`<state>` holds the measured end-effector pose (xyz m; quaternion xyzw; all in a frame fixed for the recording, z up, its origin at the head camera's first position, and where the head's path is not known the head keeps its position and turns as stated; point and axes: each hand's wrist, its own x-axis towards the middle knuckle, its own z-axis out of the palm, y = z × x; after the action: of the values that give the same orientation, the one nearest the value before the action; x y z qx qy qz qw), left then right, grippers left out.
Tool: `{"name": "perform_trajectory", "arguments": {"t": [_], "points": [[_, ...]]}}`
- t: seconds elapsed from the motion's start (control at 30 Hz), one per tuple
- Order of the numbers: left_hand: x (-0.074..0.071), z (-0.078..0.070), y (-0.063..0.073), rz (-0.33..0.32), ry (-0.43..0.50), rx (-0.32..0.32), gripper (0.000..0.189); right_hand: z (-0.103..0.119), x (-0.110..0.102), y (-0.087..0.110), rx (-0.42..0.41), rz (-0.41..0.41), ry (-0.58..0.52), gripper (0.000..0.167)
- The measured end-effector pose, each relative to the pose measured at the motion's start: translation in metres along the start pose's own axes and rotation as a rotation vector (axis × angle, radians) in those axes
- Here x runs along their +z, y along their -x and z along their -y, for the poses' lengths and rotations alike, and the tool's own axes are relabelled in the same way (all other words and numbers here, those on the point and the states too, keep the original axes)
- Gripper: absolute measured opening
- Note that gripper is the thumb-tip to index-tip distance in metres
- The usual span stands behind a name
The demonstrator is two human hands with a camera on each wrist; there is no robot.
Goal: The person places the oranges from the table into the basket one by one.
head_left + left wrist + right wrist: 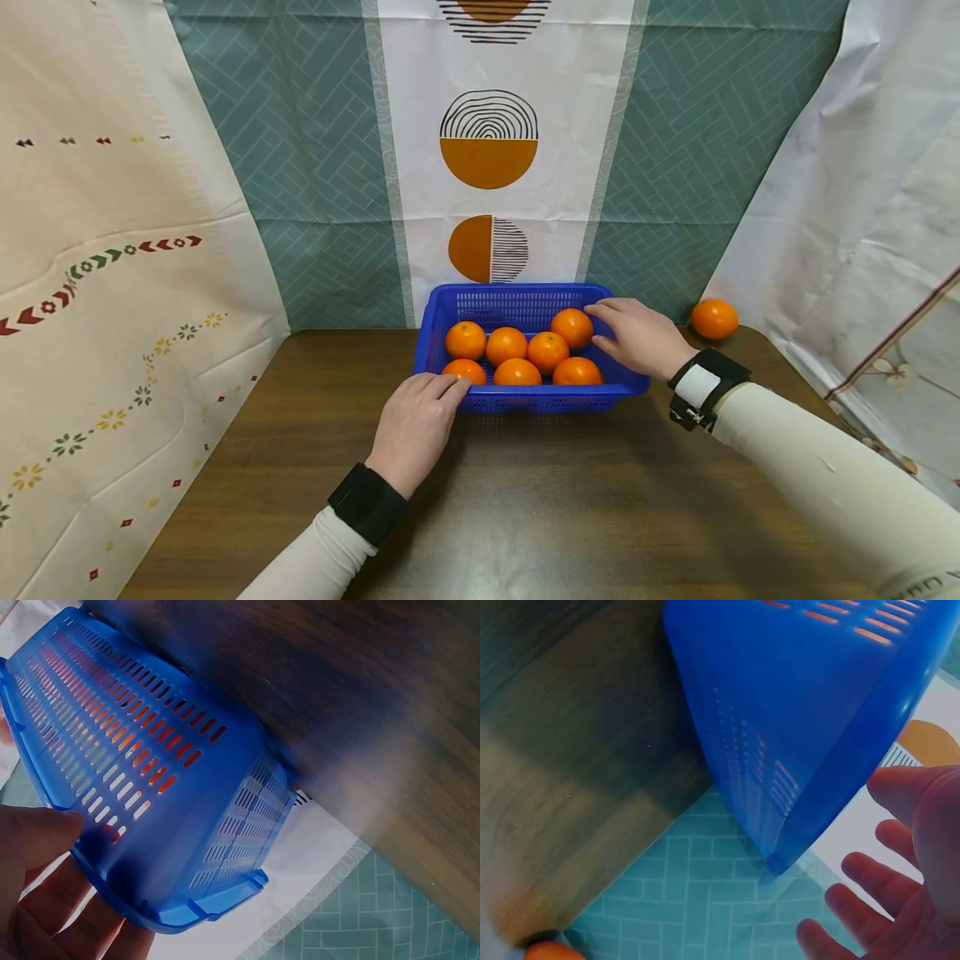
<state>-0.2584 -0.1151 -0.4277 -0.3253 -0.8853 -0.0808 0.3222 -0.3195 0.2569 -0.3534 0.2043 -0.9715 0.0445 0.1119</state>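
Note:
A blue plastic basket (534, 402) with slotted walls stands at the back of the table, holding several oranges (547, 352). My left hand (417, 423) grips the rim at its near left corner; in the left wrist view the thumb (45, 829) lies along the outside and the fingers curl over the inner side. Over the basket's right side hovers my right hand (637, 333), its fingers spread and nothing held. From the right wrist view, that thumb (904, 791) is right at the rim, while the other fingers reach over the inside.
One more orange (714, 319) sits apart at the table's back right corner. The brown wooden table (517, 508) ends at a patterned cloth backdrop (330, 275). Pale cloth hangs on the left (142, 333) and right (862, 275).

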Motion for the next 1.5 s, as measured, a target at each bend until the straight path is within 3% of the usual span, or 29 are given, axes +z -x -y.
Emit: {"name": "perform_trajectory", "arguments": {"t": [0.57, 1.5], "points": [[0.000, -0.001, 0.000, -0.007, 0.003, 0.005, 0.040, -0.024, -0.003, 0.016, 0.044, 0.001, 0.003, 0.070], [0.001, -0.001, 0.001, -0.013, 0.006, -0.002, 0.042, -0.072, -0.007, 0.037, 0.094, -0.086, 0.007, 0.068]]}}
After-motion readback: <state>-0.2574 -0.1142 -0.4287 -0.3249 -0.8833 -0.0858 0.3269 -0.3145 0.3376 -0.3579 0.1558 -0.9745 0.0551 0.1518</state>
